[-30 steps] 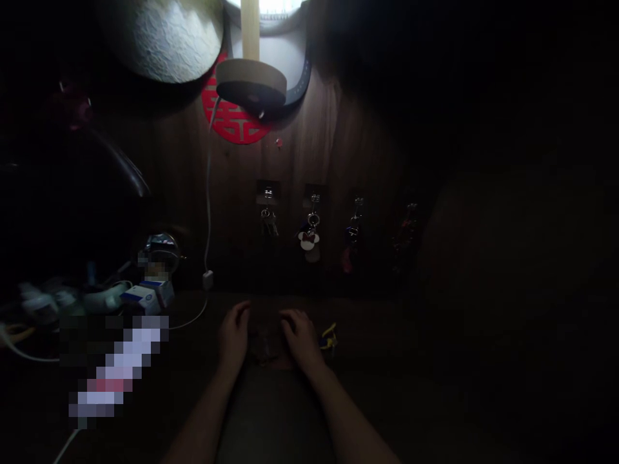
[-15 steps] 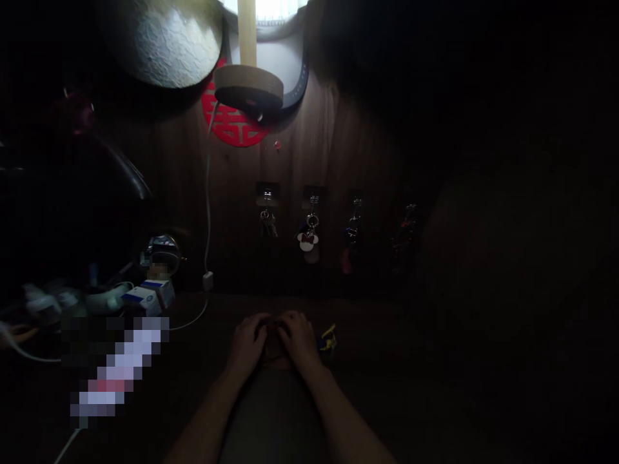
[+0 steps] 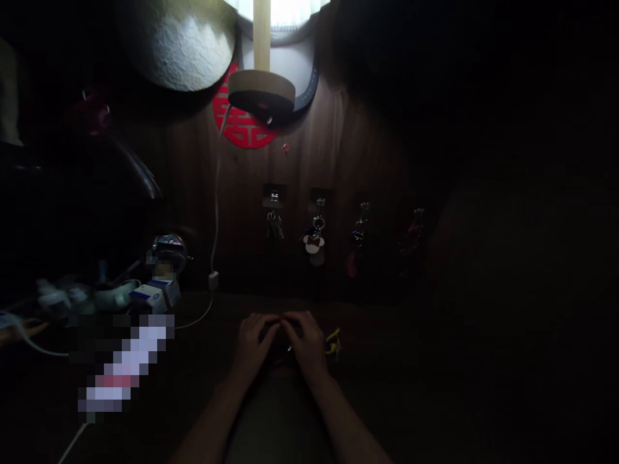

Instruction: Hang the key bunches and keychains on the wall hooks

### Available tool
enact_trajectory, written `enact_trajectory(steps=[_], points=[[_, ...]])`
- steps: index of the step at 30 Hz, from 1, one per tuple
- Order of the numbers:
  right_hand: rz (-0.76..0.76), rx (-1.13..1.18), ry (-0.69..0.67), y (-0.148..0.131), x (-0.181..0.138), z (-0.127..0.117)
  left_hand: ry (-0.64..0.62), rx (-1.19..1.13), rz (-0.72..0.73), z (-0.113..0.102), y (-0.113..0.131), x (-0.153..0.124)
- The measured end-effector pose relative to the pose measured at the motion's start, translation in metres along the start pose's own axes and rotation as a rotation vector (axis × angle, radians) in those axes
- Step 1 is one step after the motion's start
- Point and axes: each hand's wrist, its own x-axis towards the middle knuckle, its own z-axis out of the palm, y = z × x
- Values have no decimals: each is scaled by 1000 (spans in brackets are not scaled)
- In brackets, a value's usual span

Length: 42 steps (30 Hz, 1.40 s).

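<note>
Both hands meet over the dark tabletop, at the bottom centre of the head view. My left hand [image 3: 255, 336] has its fingers curled, with thumb and fingertips drawn together. Mirroring it, my right hand [image 3: 309, 338] curls inward so that the fingertips of both hands almost touch. Something small and dark lies between and under them, with a faint bright glint, but the dim light hides what it is. Just right of my right hand lies a small yellow and dark item [image 3: 333, 341], partly covered by that hand.
Several key bunches hang on wall hooks, one with a white mouse-head keychain [image 3: 314, 243]. Above are a lit lamp with a round base [image 3: 262, 90] and a red paper cut-out [image 3: 249, 136]. Left are small boxes [image 3: 149, 296], bottles [image 3: 52, 299] and a white cable [image 3: 215, 219].
The view has shifted slightly, so the surroundings sit a little further right. My hands stay together; their fingertips have drawn closer, and a small glint now shows between them.
</note>
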Motion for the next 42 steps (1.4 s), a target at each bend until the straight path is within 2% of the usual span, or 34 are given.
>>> enact_trajectory(steps=[6, 14, 20, 22, 28, 33, 38, 42], points=[[87, 150, 29, -5, 1, 1, 5, -29, 17, 0, 0, -1], [347, 271, -23, -11, 4, 1, 36, -114, -67, -3, 7, 0], [381, 468, -289, -16, 4, 2, 133, -151, -27, -5, 12, 2], [415, 539, -337, -16, 4, 5, 175, -157, -51, -6, 11, 2], [555, 585, -280, -15, 4, 9, 248, -179, -177, -7, 8, 4], [511, 521, -179, -15, 4, 8, 256, -180, -214, -6, 6, 4], [504, 475, -243, -18, 5, 8, 255, -180, -217, -5, 4, 3], [489, 468, -229, -21, 5, 6, 241, -196, -247, -5, 4, 4]])
